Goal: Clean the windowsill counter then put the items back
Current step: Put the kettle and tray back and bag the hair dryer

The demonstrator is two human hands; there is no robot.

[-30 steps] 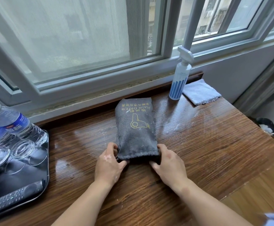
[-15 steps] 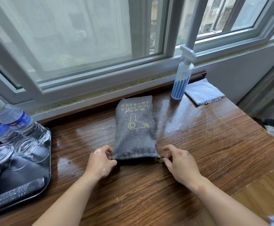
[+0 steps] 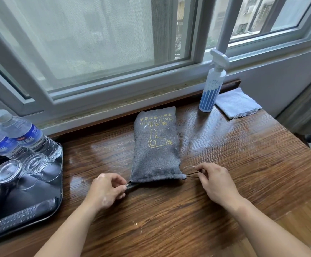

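Wood grain, brown and glossy, runs across the counter (image 3: 243, 164), with pale smeary streaks toward the far right. On it lies a grey woven pouch (image 3: 155, 145), long and soft-cornered, flat on the wood, with a yellow hair dryer printed on top and its mouth toward me.

My left hand (image 3: 105, 190) is curled, thumb and forefinger pinching the left cord (image 3: 130, 186) at the pouch's near left corner. My right hand (image 3: 215, 182) pinches the right cord (image 3: 192, 174), thin and dark, drawn straight out from the near right corner. The pouch's mouth sits between my hands, and its body stretches away toward the window.

At the back right stands a plastic spray bottle (image 3: 211, 91) with blue stripes, just beside a folded pale blue cloth (image 3: 237, 102) with a scalloped edge. At the left, a shiny black tray (image 3: 45, 188) holds water bottles (image 3: 27, 134), clear glasses (image 3: 8, 171) and a remote (image 3: 21, 217).
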